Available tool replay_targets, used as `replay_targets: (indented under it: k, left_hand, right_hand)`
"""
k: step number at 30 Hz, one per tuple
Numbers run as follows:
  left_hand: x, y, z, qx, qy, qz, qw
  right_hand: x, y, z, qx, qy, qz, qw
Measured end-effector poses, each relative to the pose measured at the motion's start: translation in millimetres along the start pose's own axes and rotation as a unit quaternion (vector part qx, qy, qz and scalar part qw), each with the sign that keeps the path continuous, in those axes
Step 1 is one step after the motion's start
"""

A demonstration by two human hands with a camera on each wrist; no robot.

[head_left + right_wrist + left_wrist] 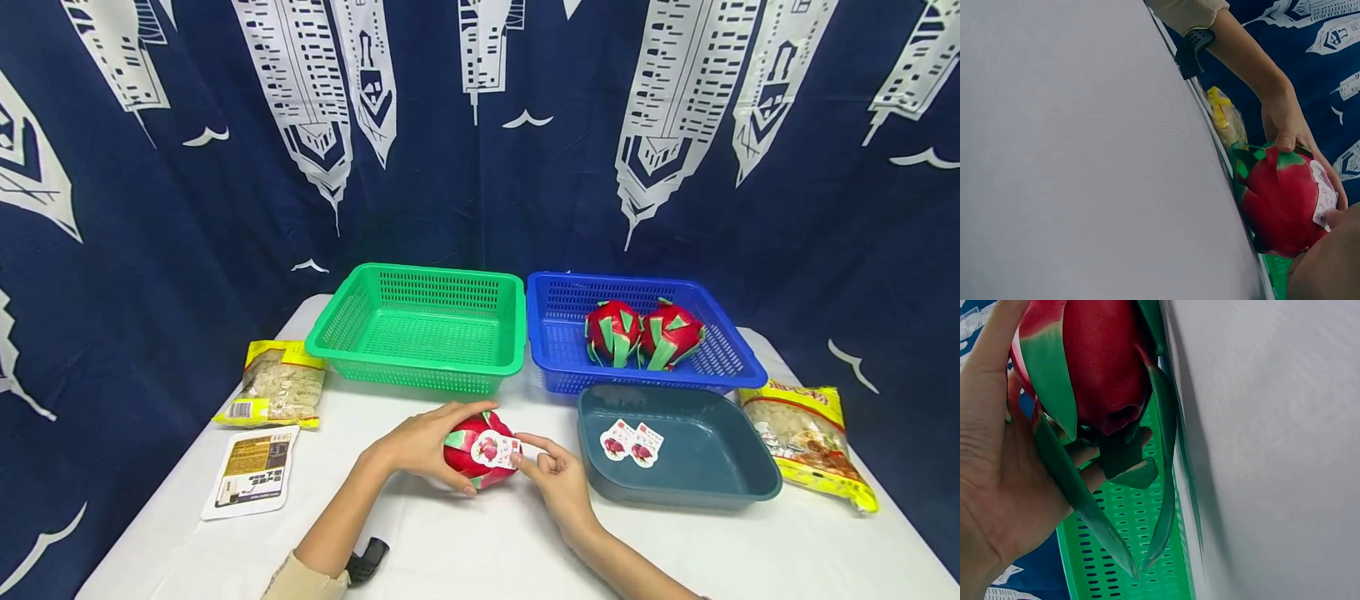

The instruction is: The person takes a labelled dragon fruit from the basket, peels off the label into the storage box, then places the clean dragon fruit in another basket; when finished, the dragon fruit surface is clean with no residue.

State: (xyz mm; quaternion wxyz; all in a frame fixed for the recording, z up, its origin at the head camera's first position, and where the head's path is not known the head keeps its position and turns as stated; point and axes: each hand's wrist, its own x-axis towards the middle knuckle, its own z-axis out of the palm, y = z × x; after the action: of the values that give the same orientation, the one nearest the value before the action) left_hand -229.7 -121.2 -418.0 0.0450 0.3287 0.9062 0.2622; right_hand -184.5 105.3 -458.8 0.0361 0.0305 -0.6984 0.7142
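A red dragon fruit with green scales (454, 461) is gripped by my left hand (420, 446), which curves around its left side. Lying on the fruit's face is a white dragon-fruit sticker (487, 448). My right hand (561, 487) pinches that sticker's right end between thumb and index finger. In the left wrist view the fruit (1107, 356) rests against the left palm, its long green leaf tips pointing down. From the right wrist, the fruit (1279, 200) appears with the sticker (1324, 194) along its edge, partly covered by the right thumb.
Behind my hands stand a green basket (427, 367) and a blue basket (555, 350) with two more dragon fruits (617, 329). At right, a dark teal tray (705, 467) holds two stickers (630, 442). Yellow food bags (281, 383) flank both sides, with a white packet (255, 471) at left.
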Motion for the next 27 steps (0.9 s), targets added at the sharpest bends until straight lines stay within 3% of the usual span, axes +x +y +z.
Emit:
replay_targets:
  k: [9,19,23,27]
  left_hand:
    - [-0.6,-2.5,0.4,0.001,0.006,-0.007,1.0000]
    - [0.9,-1.7,2.7,-0.019,0.006,-0.004,0.9998]
    - [1.7,-0.5,4.4,-0.022,0.001,0.003,0.9998]
    - [1.3,0.2,1.4,-0.022,0.003,0.003,0.9998]
  right_hand:
    - [5.5,-1,0,0.071,-0.008,0.057,0.9958]
    - [-5.7,-29,-4,0.039,-0.056,0.076,0.9948]
    - [-16.7,-41,-12,0.060,-0.092,0.038,0.9932]
    - [-17.5,-70,-39,0.110,-0.087,-0.059,0.9884]
